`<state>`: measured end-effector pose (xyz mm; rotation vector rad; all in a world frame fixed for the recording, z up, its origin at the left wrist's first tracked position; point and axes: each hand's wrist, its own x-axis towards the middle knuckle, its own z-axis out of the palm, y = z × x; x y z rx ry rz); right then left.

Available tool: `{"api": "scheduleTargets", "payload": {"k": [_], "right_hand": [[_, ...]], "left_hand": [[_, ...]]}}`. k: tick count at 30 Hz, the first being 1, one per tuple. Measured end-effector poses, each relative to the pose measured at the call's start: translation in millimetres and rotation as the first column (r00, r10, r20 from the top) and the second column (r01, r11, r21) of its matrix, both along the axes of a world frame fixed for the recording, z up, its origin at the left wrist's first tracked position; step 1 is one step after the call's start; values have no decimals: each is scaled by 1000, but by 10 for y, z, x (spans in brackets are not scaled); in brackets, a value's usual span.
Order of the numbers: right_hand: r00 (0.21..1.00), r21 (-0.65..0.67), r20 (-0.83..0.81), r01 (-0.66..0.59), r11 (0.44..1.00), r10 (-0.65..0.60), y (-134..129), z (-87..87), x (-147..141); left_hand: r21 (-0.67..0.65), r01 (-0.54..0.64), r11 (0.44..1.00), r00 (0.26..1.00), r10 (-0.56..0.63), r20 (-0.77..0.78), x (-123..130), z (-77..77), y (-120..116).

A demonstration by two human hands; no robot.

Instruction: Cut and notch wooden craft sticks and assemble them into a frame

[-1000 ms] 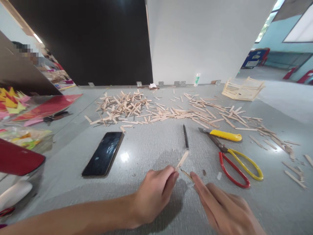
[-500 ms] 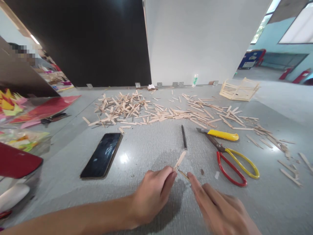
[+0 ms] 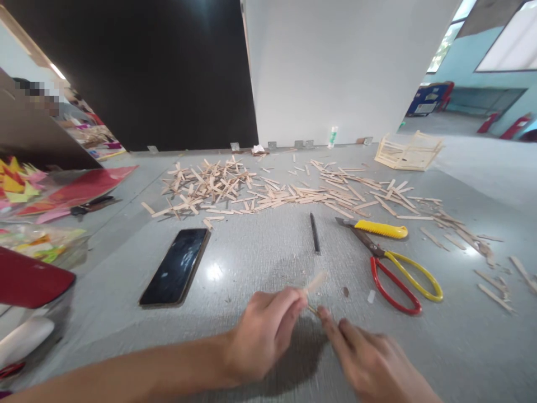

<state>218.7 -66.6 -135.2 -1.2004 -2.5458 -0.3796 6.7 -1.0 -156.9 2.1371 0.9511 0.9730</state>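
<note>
My left hand (image 3: pixel 268 330) pinches a flat wooden craft stick (image 3: pixel 316 281), whose free end points up and to the right, slightly blurred. Close by on the right, my right hand (image 3: pixel 364 352) grips a thin yellowish-brown strip (image 3: pixel 312 309). That strip's tip meets or nearly meets the stick at my left fingertips; its kind is too small to tell. Beyond the hands lies a dark pen-like rod (image 3: pixel 315 233). To its right are a yellow-handled craft knife (image 3: pixel 380 228) and scissors (image 3: pixel 396 280) with one red and one yellow handle.
A black phone (image 3: pixel 175 267) lies at left. Heaps of craft sticks (image 3: pixel 210 184) spread across the table's back, before an upright panel (image 3: pixel 327 73). A small stick frame (image 3: pixel 409 154) and a glue stick (image 3: pixel 333 137) stand there. A red object (image 3: pixel 33 277) sits far left.
The craft stick's free end has swung lower and to the right. My right hand has shifted slightly down and left, with the thin strip still in it.
</note>
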Motion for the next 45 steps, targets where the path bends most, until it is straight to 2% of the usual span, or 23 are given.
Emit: {"api": "scheduleTargets", "payload": {"k": [3,5,6,7,8,9,11,12,13,15,19,25,32,40,45], "right_hand": [[999,25,-24,34,999,-34,42,-57,51],[973,1,-212,97,995,-95,82,-45,76],[928,-73,-345,122,990,-140,101,-23,78],[859,-203,-471,117,972,-201,119,7,72],[769,-371,-570,74,926,-290,136,43,57],[668,-535,-630,-3,845,-397,150,81,36],[471,-743,-647,-212,635,-600,174,150,-15],[388,-779,-627,-306,547,-675,183,176,-40],[316,-785,-608,-379,490,-729,191,195,-63],[240,-774,-574,-472,423,-783,205,218,-95],[210,-756,-540,-547,360,-815,229,253,-115],[220,-708,-556,-631,318,-802,272,264,-117],[241,-716,-548,-630,300,-801,301,218,-94],[220,-708,-520,-651,272,-826,300,163,-63],[210,-708,-526,-645,288,-824,308,176,-62]], "left_hand": [[-47,-59,997,998,59,13,7,36,43],[-77,-65,995,998,66,16,12,57,61],[-87,-54,995,998,56,17,14,67,65],[-95,-38,995,999,40,19,17,78,65],[-101,-18,995,1000,20,21,20,91,65],[-108,7,994,1000,-5,22,22,105,65],[-123,76,990,997,-74,21,24,133,67],[-131,119,984,993,-118,19,24,146,70],[-139,164,976,986,-164,14,22,155,75],[-152,243,958,969,-245,4,14,164,85],[-169,327,930,943,-332,-2,0,145,98],[-201,389,899,920,-390,37,-10,159,108],[-229,416,880,907,-418,38,-18,195,120],[-252,437,863,895,-444,31,-33,181,135],[-251,456,853,885,-464,30,-41,138,142]]}}
